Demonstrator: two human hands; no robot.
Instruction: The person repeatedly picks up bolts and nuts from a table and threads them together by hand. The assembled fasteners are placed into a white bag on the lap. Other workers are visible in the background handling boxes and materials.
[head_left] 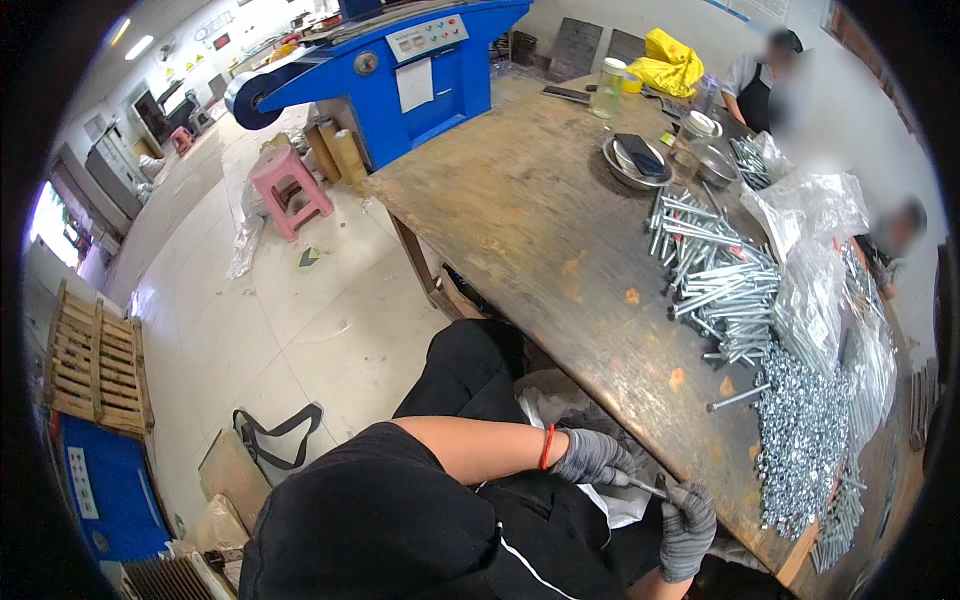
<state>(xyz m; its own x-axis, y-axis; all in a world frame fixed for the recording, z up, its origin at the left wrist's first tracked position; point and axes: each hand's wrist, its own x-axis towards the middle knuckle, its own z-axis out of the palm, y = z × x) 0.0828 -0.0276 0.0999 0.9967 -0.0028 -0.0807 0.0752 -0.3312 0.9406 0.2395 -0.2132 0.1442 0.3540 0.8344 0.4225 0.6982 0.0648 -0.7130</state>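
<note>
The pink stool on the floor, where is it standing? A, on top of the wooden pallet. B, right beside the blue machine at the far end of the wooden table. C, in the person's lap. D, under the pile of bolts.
B: the pink stool stands on the pale floor next to the blue machine, well away from the wooden pallet at the left.

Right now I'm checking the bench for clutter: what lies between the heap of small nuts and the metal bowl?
In the head view, a pile of long bolts lies between the nuts and the bowl.
</note>
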